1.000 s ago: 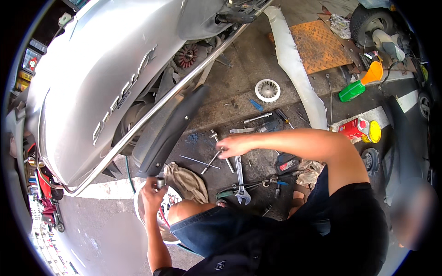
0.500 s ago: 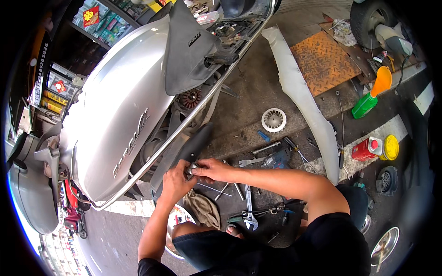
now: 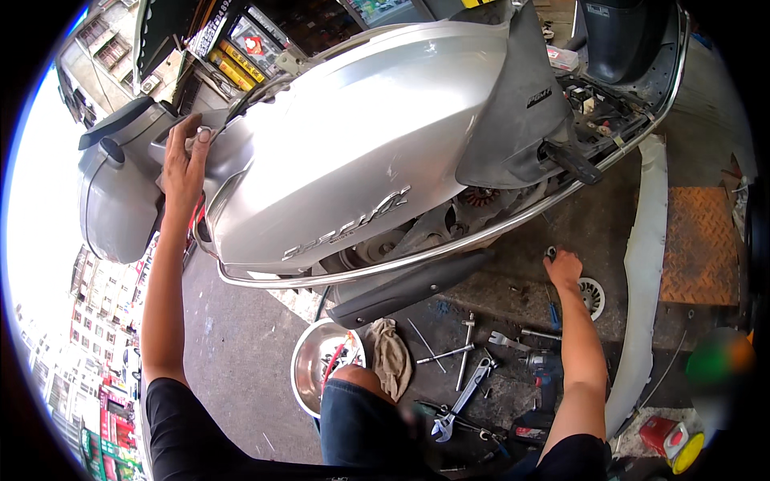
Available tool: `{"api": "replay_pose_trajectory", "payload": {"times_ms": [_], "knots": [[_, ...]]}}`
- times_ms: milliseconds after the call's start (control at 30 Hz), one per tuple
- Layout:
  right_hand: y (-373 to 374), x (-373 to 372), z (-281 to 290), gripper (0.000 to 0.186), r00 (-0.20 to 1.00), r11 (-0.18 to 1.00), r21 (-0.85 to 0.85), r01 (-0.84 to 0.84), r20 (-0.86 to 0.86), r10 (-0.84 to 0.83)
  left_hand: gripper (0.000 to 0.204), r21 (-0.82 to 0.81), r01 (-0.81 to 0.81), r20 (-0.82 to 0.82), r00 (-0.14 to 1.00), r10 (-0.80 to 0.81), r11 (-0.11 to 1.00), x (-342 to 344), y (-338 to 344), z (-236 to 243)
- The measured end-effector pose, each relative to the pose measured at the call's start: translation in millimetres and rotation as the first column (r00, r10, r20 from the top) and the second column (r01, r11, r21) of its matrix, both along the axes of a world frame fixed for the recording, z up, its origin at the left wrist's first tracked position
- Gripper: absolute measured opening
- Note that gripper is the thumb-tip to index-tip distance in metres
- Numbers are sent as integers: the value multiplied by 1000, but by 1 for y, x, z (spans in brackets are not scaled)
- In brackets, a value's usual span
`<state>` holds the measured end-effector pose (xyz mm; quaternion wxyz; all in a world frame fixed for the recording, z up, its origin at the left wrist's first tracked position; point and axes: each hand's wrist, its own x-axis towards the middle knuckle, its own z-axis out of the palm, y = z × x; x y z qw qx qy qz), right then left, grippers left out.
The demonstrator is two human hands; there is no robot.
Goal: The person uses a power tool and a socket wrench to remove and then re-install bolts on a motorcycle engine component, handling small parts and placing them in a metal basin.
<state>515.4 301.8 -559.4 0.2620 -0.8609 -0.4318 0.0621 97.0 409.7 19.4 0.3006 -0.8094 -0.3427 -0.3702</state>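
Note:
My left hand [image 3: 184, 167] reaches up to the left end of the silver scooter [image 3: 361, 120], its fingers curled on something small I cannot make out. My right hand [image 3: 566, 268] grips a small metal fitting [image 3: 550, 255] below the scooter's chrome rail [image 3: 449, 244], near a white fan wheel [image 3: 592, 298]. A black panel [image 3: 385, 293] sits below the rail. Beneath my hands, a T-handle wrench [image 3: 464, 361], an adjustable wrench [image 3: 459, 405], a power drill [image 3: 545, 377], a tan rag [image 3: 391, 361] and a steel bowl [image 3: 309, 365] lie on the ground.
A long pale panel [image 3: 646, 240] lies at the right beside an orange metal plate [image 3: 698, 240]. A red can [image 3: 664, 437] and yellow tub [image 3: 688, 453] stand at lower right. Another grey scooter body [image 3: 116, 200] is at the left, with shopfronts and buildings behind.
The view has tilted up toward the scooter. My hands, together at the black panel half a second ago, have parted: the left reaching up and left, the right moving right.

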Motion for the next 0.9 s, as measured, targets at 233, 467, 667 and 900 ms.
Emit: {"api": "replay_pose_trajectory", "payload": {"times_ms": [233, 467, 667, 900], "knots": [[30, 40, -18, 38, 983, 984, -73, 164, 96, -157, 43, 371, -327, -293, 847, 444, 869, -36, 64, 3], [13, 62, -13, 58, 958, 984, -130, 122, -243, -151, 30, 300, -280, -271, 892, 363, 912, 18, 45, -25], [-12, 84, 141, 32, 824, 972, 227, 62, -562, 78, 23, 240, -89, -293, 943, 160, 967, 5, 24, 0], [-71, 104, 430, 19, 916, 728, 685, -27, -275, 293, 20, 91, 172, -198, 968, -151, 981, 5, 25, 9]]}}
